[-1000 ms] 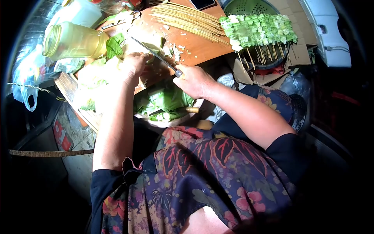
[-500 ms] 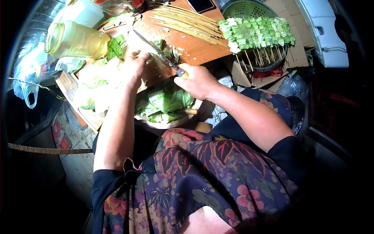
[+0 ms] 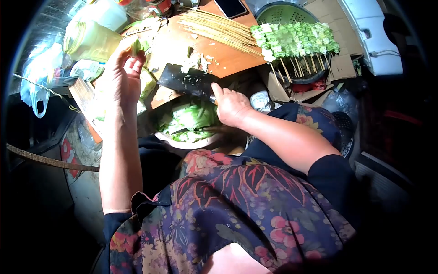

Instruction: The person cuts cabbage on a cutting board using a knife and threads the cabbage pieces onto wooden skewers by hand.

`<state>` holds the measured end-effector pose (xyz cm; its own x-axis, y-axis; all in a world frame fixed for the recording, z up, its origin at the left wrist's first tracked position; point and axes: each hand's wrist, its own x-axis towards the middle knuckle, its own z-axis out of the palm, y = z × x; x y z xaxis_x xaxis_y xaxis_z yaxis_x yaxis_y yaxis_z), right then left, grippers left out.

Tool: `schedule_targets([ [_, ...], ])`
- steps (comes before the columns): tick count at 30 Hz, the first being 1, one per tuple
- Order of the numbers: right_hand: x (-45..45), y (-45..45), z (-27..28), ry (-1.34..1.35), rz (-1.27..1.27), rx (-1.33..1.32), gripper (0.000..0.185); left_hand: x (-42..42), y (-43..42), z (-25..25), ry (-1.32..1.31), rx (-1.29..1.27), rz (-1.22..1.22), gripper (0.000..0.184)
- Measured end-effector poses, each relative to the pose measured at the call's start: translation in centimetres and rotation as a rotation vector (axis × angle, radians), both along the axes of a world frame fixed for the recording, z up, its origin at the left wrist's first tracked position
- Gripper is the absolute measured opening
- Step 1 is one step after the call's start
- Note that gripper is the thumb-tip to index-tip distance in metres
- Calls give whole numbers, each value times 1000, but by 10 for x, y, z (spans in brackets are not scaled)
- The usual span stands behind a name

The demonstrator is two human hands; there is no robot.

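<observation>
Fingers of the right hand (image 3: 233, 107) clamped on the cleaver (image 3: 180, 81), one digit stretched forward, likely for control; broad side up at the near edge of the board (image 3: 237, 57), bits (image 3: 195, 86) on its face; resting there or just above, cannot tell; fingers of the left hand (image 3: 125, 77) raised and curled in, a leaf (image 3: 136, 45) at the tips; pinched or merely behind, cannot tell; between body and board, a bowl (image 3: 182, 144) of greens (image 3: 191, 116), perhaps for easy reach; farther off, sticks (image 3: 214, 27) roughly aligned, probably for quick picking; loaded skewers (image 3: 296, 40) across the basket (image 3: 285, 13), perhaps to keep them raised; beyond, a phone (image 3: 231, 7) and a jar (image 3: 86, 42); at the top, a red container (image 3: 160, 6), markings too small to read; no brand legible
</observation>
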<state>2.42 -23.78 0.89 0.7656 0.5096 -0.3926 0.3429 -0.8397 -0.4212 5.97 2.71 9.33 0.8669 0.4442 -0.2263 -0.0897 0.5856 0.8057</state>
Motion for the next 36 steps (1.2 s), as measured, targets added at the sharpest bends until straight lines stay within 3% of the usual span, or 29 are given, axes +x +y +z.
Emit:
schedule_targets([
  [2,2,4,-5,93,40,-117,74,-8,-12,21,-4,10,-48,23],
  [6,8,15,-11,25,75,-157,81,-23,-26,35,-22,69,-192,27],
  [8,19,22,13,201,55,-112,73,-24,-25,25,-17,41,-267,33],
  [11,37,22,16,-48,-47,40,37,-20,-23,10,79,40,-292,36],
  [14,82,15,8,-249,-212,32,23,-6,-21,1,76,128,-325,35],
  [26,159,8,-40,-436,-261,-134,15,-8,-25,0,238,75,-238,33],
  [31,157,13,-24,-450,-128,-292,22,-10,-25,3,286,21,-224,36],
  [36,147,9,-5,-398,-139,-273,26,-10,-25,-4,252,-22,-203,37],
])
